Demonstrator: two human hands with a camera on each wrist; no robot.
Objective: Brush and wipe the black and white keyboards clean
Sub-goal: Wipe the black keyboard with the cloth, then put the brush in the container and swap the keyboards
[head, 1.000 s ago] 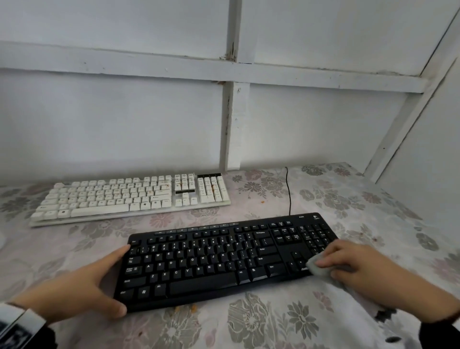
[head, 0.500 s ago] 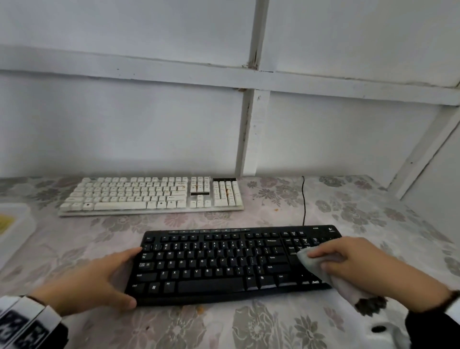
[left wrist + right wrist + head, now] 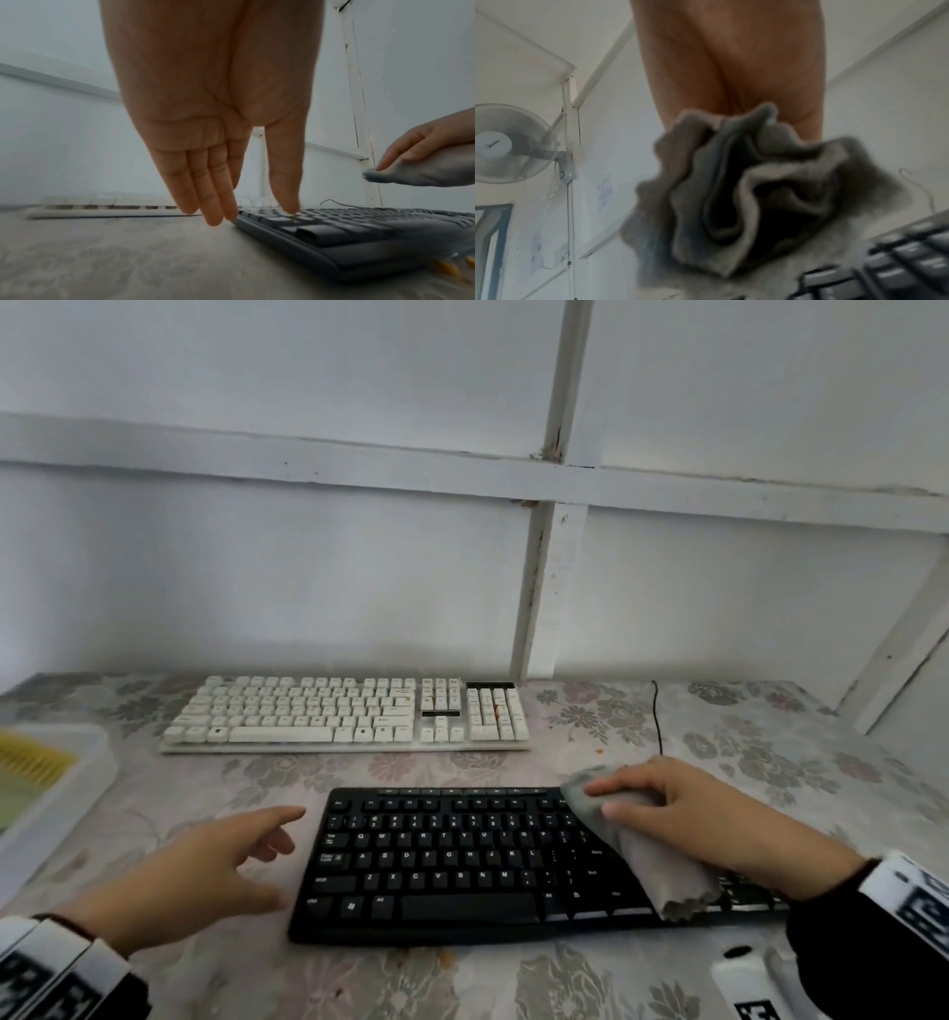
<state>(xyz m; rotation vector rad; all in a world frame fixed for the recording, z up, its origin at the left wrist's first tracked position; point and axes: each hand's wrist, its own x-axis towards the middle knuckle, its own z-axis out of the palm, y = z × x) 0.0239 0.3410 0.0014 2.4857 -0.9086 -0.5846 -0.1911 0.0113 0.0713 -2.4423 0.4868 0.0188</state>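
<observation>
Grey cloth (image 3: pixel 637 839), bunched under the right hand (image 3: pixel 683 819), lies on the upper right of the black keyboard (image 3: pixel 462 860), which sits near the front of the table (image 3: pixel 770 747). The fingers lie fairly straight on top of the cloth and press it down, with the thumb along its near side; a loose tail trails toward the front edge over the right-hand keys. The left hand (image 3: pixel 205 870) is just beside the keyboard's left end with fingers released and spread; in the left wrist view its fingertips (image 3: pixel 231 215) seem to meet the keyboard's corner, though blur makes real contact hard to judge. To wipe well, I would set that left hand firmly against the end so the board does not slide, then draw the cloth along the rows in even strokes, keeping the tail gathered so it does not snag on keys. The white keyboard (image 3: pixel 349 713) lies well apart at the back, near the wall, with brownish marks among its right-hand keys; it looks not yet wiped. A black cable (image 3: pixel 656 716) runs back from the black keyboard near the cloth and could catch a wide stroke. A pale tray (image 3: pixel 61 819) with something yellow in it sits at the left edge, and a white object (image 3: pixel 744 988) lies at the near right, both clear of the wiping path.
</observation>
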